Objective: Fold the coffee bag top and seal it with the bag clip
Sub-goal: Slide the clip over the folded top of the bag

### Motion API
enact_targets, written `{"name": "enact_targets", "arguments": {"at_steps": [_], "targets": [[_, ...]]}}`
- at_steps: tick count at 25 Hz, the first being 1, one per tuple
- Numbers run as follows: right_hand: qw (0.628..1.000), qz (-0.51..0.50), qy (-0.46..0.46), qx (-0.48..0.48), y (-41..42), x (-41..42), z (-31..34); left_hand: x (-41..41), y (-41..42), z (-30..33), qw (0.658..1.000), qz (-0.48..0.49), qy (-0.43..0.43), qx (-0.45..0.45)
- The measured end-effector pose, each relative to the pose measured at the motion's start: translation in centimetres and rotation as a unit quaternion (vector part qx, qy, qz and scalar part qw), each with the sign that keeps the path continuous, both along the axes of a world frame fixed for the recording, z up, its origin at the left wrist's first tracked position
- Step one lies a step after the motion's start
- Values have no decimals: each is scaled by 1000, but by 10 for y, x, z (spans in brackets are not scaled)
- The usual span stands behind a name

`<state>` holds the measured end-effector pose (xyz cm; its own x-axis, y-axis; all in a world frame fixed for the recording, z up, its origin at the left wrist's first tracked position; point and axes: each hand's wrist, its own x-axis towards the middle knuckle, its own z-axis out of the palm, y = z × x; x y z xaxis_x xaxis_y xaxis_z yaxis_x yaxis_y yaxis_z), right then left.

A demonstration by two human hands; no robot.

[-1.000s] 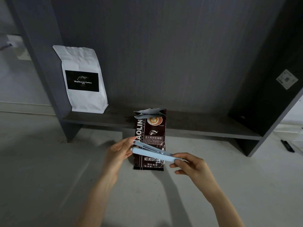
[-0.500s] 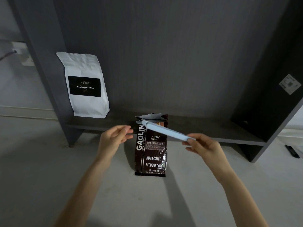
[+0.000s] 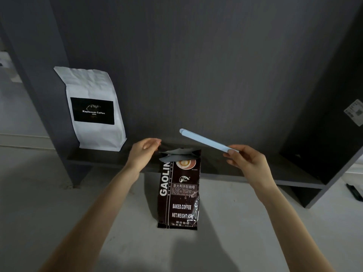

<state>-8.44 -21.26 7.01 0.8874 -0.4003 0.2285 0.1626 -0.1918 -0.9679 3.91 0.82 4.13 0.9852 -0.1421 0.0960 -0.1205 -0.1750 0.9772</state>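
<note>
The glossy brown coffee bag [image 3: 179, 193] is standing upright on the pale floor, its top gaping open, contents hidden. My left hand [image 3: 143, 153] is hovering loosely spread beside that mouth. My right hand [image 3: 247, 160] is pinching the slim, smooth, pale-blue bag clip [image 3: 206, 141] above it.

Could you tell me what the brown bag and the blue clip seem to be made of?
Brown bag: probably glossy foil-lined plastic film; it glints, and the open top looks silvery inside. Clip: likely smooth matte plastic, uniformly pale blue and rigid.
</note>
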Motion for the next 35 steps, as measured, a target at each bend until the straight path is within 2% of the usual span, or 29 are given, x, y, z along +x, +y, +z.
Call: {"name": "enact_targets", "arguments": {"at_steps": [6,10,19,25,35], "targets": [[999,-20,36,2,-6,20,-15,20,-14,-22,995,-46,77,33],[998,-18,55,-6,-3,18,-23,10,-11,-31,992,-74,96,48],[997,-28,71,-17,12,-18,-36,-53,7,-42,984,-138,94,-52],[995,-2,73,-72,31,-39,-51,-81,10,-58,986,-100,93,-94],[999,-3,43,-10,46,-39,-64,-93,7,-66,986,-75,82,-127]]}}
